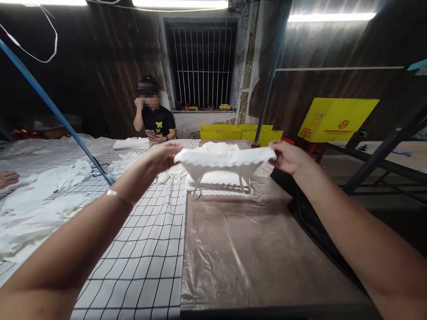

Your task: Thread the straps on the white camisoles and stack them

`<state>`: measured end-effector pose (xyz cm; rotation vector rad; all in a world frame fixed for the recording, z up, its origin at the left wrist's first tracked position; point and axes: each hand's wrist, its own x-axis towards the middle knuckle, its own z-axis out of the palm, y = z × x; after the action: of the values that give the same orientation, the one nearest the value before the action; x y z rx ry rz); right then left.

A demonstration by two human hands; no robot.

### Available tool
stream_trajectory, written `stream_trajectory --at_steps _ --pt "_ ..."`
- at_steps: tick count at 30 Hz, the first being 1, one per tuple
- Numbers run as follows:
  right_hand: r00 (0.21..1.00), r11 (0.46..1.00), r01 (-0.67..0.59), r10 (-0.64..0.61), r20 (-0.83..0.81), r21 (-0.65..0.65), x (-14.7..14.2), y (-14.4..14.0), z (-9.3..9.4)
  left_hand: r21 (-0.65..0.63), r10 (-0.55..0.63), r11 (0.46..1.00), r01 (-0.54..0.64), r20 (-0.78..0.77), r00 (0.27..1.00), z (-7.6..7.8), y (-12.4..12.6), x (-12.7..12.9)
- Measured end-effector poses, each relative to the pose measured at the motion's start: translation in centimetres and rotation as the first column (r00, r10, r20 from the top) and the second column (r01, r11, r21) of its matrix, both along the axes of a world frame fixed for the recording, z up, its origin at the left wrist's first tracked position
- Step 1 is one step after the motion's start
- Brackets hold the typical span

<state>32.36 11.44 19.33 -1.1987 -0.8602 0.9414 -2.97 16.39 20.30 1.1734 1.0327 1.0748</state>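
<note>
Stretched between my two hands is a white garment [227, 155] with a wavy scalloped edge and thin straps dangling below it, much like a camisole. My left hand [166, 155], a bracelet on its wrist, pinches the left corner. The right corner is gripped by the fingers of my right hand [287, 156]. The garment hangs in the air over the far part of the plastic-covered table [240, 249]. Behind and beneath it lies a pile of similar white garments [220, 190], partly hidden by the held one.
Loose white garments [50, 204] spread over the checked cloth [143, 249] on the left. A person [155, 118] sits across the table with a phone; another person's hand [8, 178] shows at the left edge. A blue pole [56, 111] slants down. Yellow boxes [336, 120] stand behind.
</note>
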Motion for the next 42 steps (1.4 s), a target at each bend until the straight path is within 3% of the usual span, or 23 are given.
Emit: stream_trajectory --at_steps 3,5,7,12,15,19,23,25,28,31,34,37,42 --pt "0.997 0.994 0.077 -0.078 0.014 0.075 1.0 5.8 3.1 0.152 0.027 0.988 -0.032 0.035 0.999 3.2 6.5 1.5" --pt "0.996 0.997 0.079 -0.079 0.033 0.005 1.4 8.1 2.7 0.152 0.064 0.986 -0.071 0.051 0.997 2.8 9.6 2.1" --pt "0.997 0.991 0.050 -0.041 0.069 -0.123 1.3 9.2 0.2 0.071 0.077 0.994 -0.078 0.015 0.997 0.2 11.6 2.5" --pt "0.993 0.938 0.003 0.039 0.114 -0.347 0.7 8.4 -9.4 -0.187 0.033 0.980 -0.072 -0.207 0.978 -9.9 12.2 3.2" --pt "0.990 0.917 0.003 0.053 0.131 -0.398 0.8 7.5 -12.6 -0.213 0.022 0.974 -0.075 -0.244 0.970 -13.0 11.8 3.0" --pt "0.984 0.923 0.022 0.048 0.173 -0.385 1.5 7.3 -13.5 -0.131 0.020 0.989 -0.062 -0.304 0.953 -13.0 11.8 2.8" --pt "0.911 0.944 0.077 0.065 0.408 -0.322 1.8 7.8 -14.4 -0.018 0.069 0.995 -0.093 -0.534 0.843 -12.9 11.7 2.9" --pt "0.815 0.955 0.132 0.049 0.578 -0.266 1.9 8.2 -15.3 0.017 0.105 0.993 -0.117 -0.586 0.804 -13.4 11.6 3.2" --pt "0.578 0.977 0.207 -0.075 0.813 -0.058 1.8 8.9 -16.8 0.099 0.185 0.982 -0.159 -0.635 0.750 -14.4 11.7 3.9" --pt "0.392 0.984 0.149 -0.148 0.908 0.096 0.9 9.7 -17.9 0.191 0.269 0.963 -0.191 -0.742 0.614 -15.0 12.4 4.8" --pt "0.334 0.994 0.097 0.015 0.942 -0.050 -0.2 11.1 -18.4 0.151 0.259 0.960 -0.235 -0.793 0.551 -15.5 13.6 5.4" --pt "0.318 0.970 0.091 0.187 0.930 -0.226 -0.6 13.2 -18.1 0.073 0.217 0.963 -0.258 -0.779 0.589 -16.1 14.9 5.6" --pt "0.272 0.958 0.041 0.263 0.926 -0.284 0.2 15.2 -17.7 0.078 0.243 0.957 -0.280 -0.745 0.622 -17.3 16.0 5.7"
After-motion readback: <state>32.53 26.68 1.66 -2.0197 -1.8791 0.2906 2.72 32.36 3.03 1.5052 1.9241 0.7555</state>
